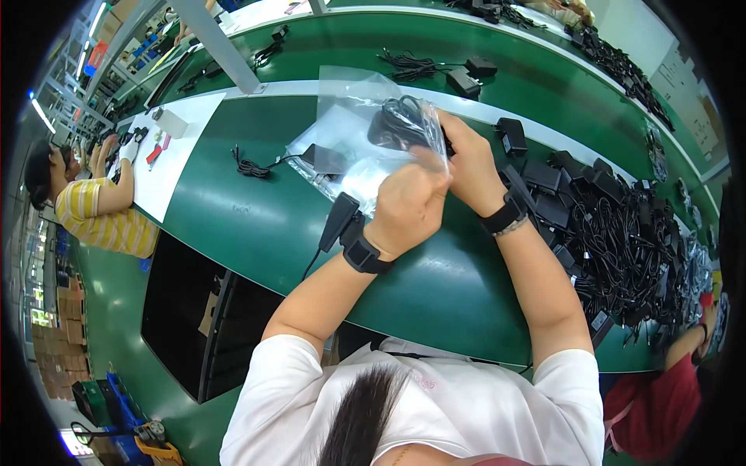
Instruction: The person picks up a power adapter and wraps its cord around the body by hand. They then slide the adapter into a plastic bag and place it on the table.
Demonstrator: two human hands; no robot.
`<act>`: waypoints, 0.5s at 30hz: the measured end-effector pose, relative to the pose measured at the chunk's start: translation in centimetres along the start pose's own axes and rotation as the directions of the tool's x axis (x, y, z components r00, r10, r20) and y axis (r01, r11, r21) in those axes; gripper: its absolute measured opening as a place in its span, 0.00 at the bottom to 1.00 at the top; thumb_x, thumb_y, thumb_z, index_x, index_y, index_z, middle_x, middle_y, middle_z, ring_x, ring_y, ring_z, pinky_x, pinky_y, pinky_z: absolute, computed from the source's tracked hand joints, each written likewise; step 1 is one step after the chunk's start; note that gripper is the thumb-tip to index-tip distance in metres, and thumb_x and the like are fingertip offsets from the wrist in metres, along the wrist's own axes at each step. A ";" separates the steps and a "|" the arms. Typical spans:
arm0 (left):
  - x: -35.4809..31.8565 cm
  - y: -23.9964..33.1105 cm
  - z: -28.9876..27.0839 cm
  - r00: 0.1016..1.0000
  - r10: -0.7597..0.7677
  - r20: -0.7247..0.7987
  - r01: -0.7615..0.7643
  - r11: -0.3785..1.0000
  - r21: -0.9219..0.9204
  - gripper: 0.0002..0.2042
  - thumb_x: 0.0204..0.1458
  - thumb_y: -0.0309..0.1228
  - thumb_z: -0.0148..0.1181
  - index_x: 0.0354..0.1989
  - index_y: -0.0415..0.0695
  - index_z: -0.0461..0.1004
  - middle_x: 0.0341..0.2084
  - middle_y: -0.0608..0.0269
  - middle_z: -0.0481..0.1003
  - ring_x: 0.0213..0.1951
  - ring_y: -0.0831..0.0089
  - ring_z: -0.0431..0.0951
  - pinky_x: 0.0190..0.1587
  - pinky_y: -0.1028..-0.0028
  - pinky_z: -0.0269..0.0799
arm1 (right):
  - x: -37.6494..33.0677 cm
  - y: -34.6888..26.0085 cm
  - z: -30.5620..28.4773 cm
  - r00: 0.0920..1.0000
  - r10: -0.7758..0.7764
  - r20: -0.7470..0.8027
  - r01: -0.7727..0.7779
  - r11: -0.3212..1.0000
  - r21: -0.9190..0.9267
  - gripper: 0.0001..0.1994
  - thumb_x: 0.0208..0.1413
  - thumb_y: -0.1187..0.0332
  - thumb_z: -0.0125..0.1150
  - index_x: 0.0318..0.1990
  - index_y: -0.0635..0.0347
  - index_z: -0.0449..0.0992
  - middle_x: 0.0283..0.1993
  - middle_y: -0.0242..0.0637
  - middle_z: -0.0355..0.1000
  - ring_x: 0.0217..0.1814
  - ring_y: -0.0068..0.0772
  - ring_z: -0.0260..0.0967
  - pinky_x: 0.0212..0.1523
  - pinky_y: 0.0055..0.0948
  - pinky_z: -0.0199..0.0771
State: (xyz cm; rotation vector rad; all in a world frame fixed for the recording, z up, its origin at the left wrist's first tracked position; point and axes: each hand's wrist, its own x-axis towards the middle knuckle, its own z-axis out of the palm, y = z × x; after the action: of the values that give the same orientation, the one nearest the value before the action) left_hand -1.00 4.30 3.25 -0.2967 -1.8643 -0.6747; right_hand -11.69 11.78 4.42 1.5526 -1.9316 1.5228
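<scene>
A clear plastic bag (353,87) is spread in front of me, with a coiled black cable and adapter (398,124) showing through it. My right hand (472,165) is closed on the bag's right edge. Close beside it my left hand (410,203) is curled into a fist at the same edge, its fingertips partly blurred. To the left, a black power adapter (322,159) lies at the bag's lower left side, and its bundled cord (252,165) rests on the green table (233,202). Both my wrists wear black straps with small box-like units.
A large heap of black adapters and cables (614,225) covers the table to my right. Beyond the pale ledge, a green conveyor (350,46) carries more adapters (466,78). A grey post (217,46) rises ahead. One person (109,202) works at left, another (660,404) at right.
</scene>
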 end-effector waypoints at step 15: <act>1.4 0.2 -1.0 0.966 -0.145 0.215 0.149 0.989 -0.001 0.04 0.44 0.23 0.58 0.26 0.39 0.69 0.18 0.55 0.69 0.21 0.57 0.71 0.24 0.67 0.65 | 1.5 0.2 0.6 0.939 0.343 -0.026 -0.251 0.738 0.626 0.27 0.49 0.73 0.61 0.56 0.68 0.60 0.48 0.38 0.66 0.45 0.24 0.65 0.47 0.22 0.66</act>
State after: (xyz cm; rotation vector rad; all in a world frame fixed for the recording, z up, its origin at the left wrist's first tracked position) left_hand -0.71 3.71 4.89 -0.2519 -2.1034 -0.7860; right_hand -12.24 10.40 5.14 1.3066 -1.7502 2.5324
